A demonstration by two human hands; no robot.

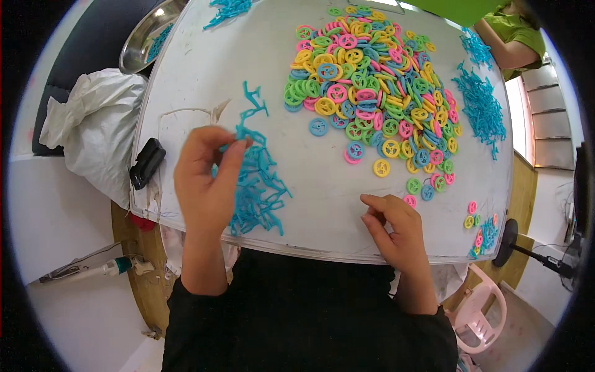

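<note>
The left hand (207,177), left of centre in the frame, has thumb and forefinger drawn together over a heap of turquoise branched pieces (253,199); whether it grips one cannot be told. The right hand (400,235), lower right of centre, is loosely curled, partly open, with nothing visibly held. Multicoloured spoked wheels (372,87) cover the white counter (204,68) at upper centre-right.
</note>
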